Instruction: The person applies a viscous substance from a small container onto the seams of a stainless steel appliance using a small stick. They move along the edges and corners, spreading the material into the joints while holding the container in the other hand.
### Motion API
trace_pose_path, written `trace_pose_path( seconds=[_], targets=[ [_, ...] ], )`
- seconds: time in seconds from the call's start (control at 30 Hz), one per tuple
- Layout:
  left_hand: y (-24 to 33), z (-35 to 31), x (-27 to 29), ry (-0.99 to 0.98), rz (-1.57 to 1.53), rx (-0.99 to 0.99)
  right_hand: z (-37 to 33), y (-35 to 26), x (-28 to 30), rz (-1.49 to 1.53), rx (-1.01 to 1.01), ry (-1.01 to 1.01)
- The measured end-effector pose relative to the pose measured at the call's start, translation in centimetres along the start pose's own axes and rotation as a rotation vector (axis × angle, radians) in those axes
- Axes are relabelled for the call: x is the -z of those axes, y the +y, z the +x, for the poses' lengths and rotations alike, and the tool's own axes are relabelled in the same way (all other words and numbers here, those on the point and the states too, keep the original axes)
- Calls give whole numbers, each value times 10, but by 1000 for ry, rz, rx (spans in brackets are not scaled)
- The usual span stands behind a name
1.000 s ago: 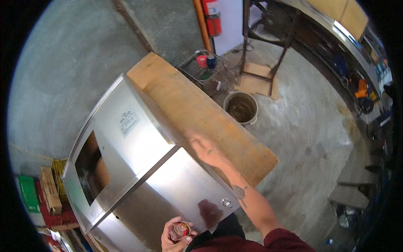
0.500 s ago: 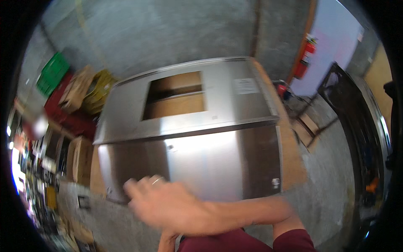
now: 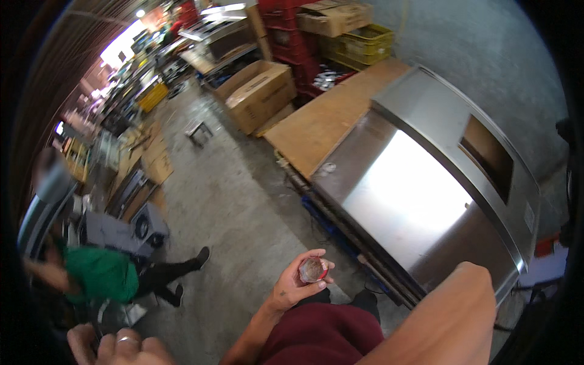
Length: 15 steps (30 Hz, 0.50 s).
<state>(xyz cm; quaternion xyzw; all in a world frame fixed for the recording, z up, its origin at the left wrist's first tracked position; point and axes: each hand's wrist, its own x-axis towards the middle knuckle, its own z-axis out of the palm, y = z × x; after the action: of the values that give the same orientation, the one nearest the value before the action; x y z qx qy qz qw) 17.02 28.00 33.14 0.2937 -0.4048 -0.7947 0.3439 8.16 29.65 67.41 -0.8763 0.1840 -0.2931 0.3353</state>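
No text can be read: print on an open cardboard box (image 3: pixel 260 97) is blurred, and a pale label (image 3: pixel 528 216) on a steel casing (image 3: pixel 392 173) is too small.

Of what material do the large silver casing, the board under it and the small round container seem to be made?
Casing: smooth sheet metal, perhaps stainless steel, reflecting a bright band.
Board: likely plywood, matt, by its dull tan face.
Container in the left hand: perhaps glossy plastic or glass, by pale glints; too small to tell.
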Motion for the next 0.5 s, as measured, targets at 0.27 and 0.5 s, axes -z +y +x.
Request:
trace_pose_path(
  seconds=[0.27,0.5],
  targets=[
    [18,-30,42,119,-41,-88,51,-24,-19,20,65,-83],
    [15,16,33,143,-109,-92,53,6,0,-17,-12,2]
  ],
)
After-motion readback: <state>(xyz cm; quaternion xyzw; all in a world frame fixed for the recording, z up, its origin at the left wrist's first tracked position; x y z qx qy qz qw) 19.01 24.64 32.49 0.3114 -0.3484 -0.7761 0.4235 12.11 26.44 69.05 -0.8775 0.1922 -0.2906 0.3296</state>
